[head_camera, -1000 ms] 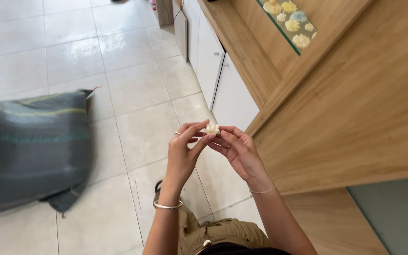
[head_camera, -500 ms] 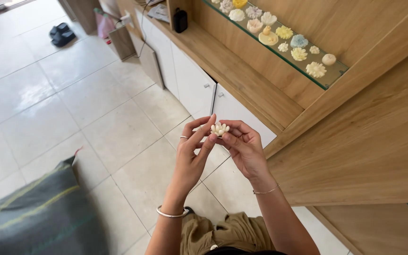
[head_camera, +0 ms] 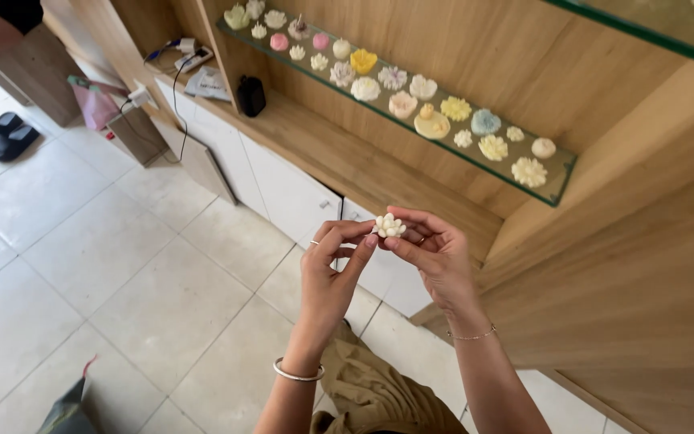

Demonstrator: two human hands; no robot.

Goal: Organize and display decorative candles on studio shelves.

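- I see a small cream flower-shaped piece (head_camera: 389, 226) pinched between both sets of fingertips, held in the air out in front of the glass shelf's near end; fingers pressed onto it, not spread
- left hand (head_camera: 329, 277) grips from below-left; ring on a finger, silver bangle (head_camera: 297, 372) at wrist
- right hand (head_camera: 437, 257) grips from the right; thin bracelet (head_camera: 473, 335)
- beyond: glass shelf (head_camera: 560, 186) carrying rows of pastel flower pieces; wooden counter (head_camera: 339, 157) along white cabinets (head_camera: 287, 193); tiled floor (head_camera: 122, 265) below

Bright, even daylight, strongest on the floor tiles (head_camera: 122, 265) at upper left, which show soft glare. Shadows faint and diffuse. Centre sharp; hands (head_camera: 387, 265) in focus. Wide-angle stretch at the edges bends the glass shelf (head_camera: 560, 189) and wood panels (head_camera: 652, 265). No motion blur.
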